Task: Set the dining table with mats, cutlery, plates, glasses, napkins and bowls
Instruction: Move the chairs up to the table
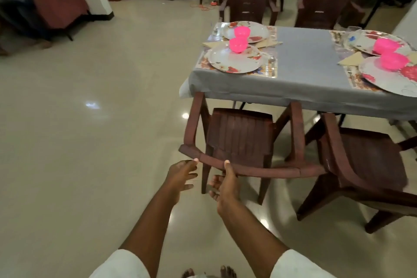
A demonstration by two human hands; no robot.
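The right hand (226, 184) grips the curved top rail of the brown plastic armchair (239, 140) at lower centre, thumb over the rail. The left hand (181, 175), fingers loosely spread, touches the rail's left end. The rail's long axis runs left-right. Beyond, upper right, the grey-clothed desk (304, 61) carries four floral plates (234, 58), four pink bowls (237, 44).

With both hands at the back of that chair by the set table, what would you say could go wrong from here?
1. The right hand grips the chair top rail while the left hand only touches its end, so a push may swing it crooked.
2. The chair's arms sit right at the grey tablecloth overhang; they might snag it and shift the plates and pink bowls.
3. The neighbouring chair stands very close and could be knocked.
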